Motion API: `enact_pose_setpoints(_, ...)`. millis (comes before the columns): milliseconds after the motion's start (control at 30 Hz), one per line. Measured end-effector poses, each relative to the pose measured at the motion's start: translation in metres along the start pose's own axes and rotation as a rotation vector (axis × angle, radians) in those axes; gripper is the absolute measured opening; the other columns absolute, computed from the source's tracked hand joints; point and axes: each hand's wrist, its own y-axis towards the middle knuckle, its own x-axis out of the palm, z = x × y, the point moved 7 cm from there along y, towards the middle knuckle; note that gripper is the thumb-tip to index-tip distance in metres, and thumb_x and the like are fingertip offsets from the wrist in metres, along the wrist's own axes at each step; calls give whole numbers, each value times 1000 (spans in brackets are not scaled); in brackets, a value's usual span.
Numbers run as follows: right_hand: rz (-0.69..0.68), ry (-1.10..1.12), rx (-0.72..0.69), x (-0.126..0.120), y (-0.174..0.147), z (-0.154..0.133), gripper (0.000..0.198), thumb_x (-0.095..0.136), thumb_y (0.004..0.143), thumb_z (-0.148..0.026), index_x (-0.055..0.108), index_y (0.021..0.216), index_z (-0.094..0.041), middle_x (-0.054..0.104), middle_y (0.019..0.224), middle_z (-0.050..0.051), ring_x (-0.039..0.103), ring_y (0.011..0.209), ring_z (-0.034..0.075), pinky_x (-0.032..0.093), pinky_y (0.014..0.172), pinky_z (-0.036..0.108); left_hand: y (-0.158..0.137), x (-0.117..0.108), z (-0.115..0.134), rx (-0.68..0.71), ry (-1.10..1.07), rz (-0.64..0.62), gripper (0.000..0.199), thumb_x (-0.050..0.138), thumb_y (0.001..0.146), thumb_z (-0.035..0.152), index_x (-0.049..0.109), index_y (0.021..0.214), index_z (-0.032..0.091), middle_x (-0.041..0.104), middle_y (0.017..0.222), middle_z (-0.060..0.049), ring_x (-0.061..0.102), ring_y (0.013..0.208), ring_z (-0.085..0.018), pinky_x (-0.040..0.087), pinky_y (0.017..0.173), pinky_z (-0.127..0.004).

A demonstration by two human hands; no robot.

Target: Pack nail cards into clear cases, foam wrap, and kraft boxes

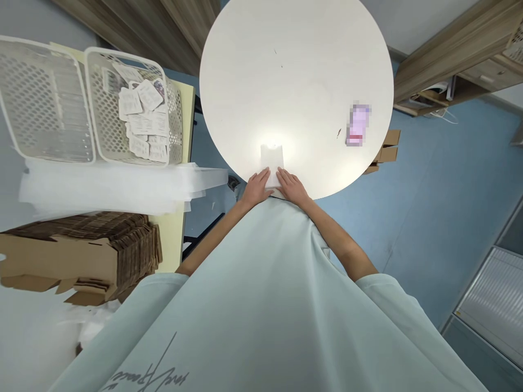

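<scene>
A small, flat white rectangular item (272, 157), like a thin box or a folded sheet, lies at the near edge of the round white table (286, 71). My left hand (256, 188) grips its left edge, fingertips on its top face and thumb at the near end. On the opposite edge, my right hand (292, 188) holds it in the same way, fingers pointing forward. Glare on the white surface blurs its far end, and I cannot tell whether it is a box or paper.
A pixelated pinkish item (358, 125) lies on the table's right. To the left, a side table (169, 239) bears a white basket of white packets (143, 117), another basket (41, 100), translucent white sheets (106, 185) and stacked flat cardboard (81, 250). Cardboard boxes (388, 147) stand beyond the table's right edge.
</scene>
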Motion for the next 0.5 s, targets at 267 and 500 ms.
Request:
enact_pose_setpoints(267,57,113,118,-18,13,13,58,41,121,-43,53,170,-14,51,182,19,55,165,33,50,133,51,20,-27,-11,-120,-122,121,56,78,100,40,73,151,18,70,163,-19,64,153,-39,45,134,-52)
enact_pose_setpoints(500,160,275,306,-33,43,26,52,33,123,-50,58,159,-21,74,153,17,75,125,35,62,110,52,41,-44,-25,-473,-104,137,32,71,108,48,78,112,17,81,116,-16,75,112,-36,57,98,-43)
